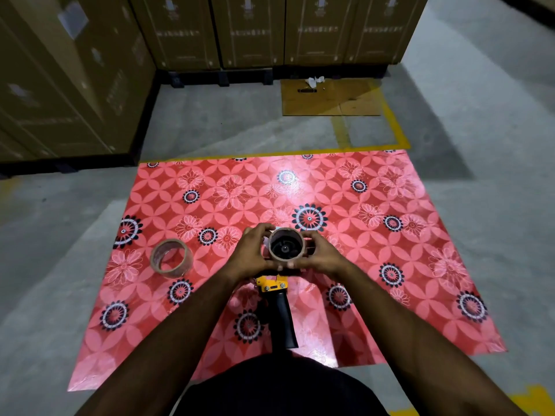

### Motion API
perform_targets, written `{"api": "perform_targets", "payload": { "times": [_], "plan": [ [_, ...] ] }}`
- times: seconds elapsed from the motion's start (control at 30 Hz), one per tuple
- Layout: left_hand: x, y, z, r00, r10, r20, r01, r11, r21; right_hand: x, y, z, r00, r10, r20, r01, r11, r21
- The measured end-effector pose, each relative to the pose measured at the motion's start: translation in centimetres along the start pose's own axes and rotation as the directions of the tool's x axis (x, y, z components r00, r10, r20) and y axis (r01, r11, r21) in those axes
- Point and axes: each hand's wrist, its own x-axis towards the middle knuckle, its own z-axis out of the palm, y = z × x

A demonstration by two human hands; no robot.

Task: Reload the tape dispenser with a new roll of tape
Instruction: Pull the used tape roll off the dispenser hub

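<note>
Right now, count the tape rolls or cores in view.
2. One roll lies on the red mat, left of the hands. One cardboard ring sits on the dispenser, held by both hands. Others may be hidden.

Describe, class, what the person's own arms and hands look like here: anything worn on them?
Both forearms are bare up to the picture's bottom edge, with no sleeves visible. The left hand and right hand are ungloved. No watch, ring or wristband is visible.

arms: bare, no sleeves | hands: no gloves | lap: dark garment (282,388)
</note>
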Motion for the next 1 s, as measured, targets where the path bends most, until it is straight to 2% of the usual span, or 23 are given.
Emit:
{"api": "perform_targets", "payload": {
  "times": [0.1,0.2,0.37,0.6,0.7,0.8,0.9,1.0],
  "plan": [
    [0.2,0.0,0.2,0.994,0.081,0.07,-0.087,0.992,0.093,0.2,0.1,0.6,0.992,-0.105,-0.076,0.089,0.978,-0.19],
    [0.2,0.0,0.2,0.996,0.058,0.06,-0.063,0.994,0.085,0.4,0.2,0.8,0.979,-0.178,-0.102,0.148,0.957,-0.251],
    [0.1,-0.1,0.3,0.999,0.041,0.025,-0.042,0.997,0.06,-0.1,0.5,-0.5,0.982,-0.188,-0.019,0.183,0.97,-0.159],
    [0.3,0.8,-0.1,0.999,-0.008,0.041,0.01,0.998,-0.055,-1.1,-0.5,-1.1,0.974,-0.191,0.125,0.182,0.98,0.075],
    [-0.1,1.1,-0.1,1.0,-0.024,0.003,0.024,0.994,-0.11,-1.2,-1.1,-0.9,0.972,-0.208,0.11,0.196,0.974,0.113],
    [-1.3,1.7,-0.1,0.995,-0.052,-0.083,0.034,0.977,-0.209,-1.6,-1.8,-1.4,0.97,-0.233,0.072,0.227,0.971,0.079],
    [-2.3,2.6,-0.4,0.989,-0.009,-0.147,-0.029,0.968,-0.25,-2.4,-2.1,-2.0,0.968,-0.237,0.08,0.228,0.967,0.114],
    [-2.4,3.8,-0.6,0.977,0.067,-0.202,-0.108,0.974,-0.201,-2.9,-2.0,-2.1,0.97,-0.243,-0.021,0.243,0.95,0.195]
  ]
}}
